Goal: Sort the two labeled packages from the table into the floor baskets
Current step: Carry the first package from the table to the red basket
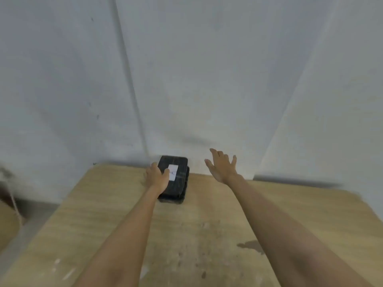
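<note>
I'm at the pickup: my left hand [156,177] grips the top package [176,172] stacked at the desk's [103,214] far edge; right hand [222,166] hovers spread, empty. Next, lift it.

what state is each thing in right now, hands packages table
left hand: closed around the left edge of the top package, thumb on its top
right hand: open, fingers spread, in the air to the right of the stack, touching nothing
top package: black, white label up, lying on the bottom package
bottom package: black, flat on the table, mostly covered
table: wooden, stained and scuffed near the front
</note>
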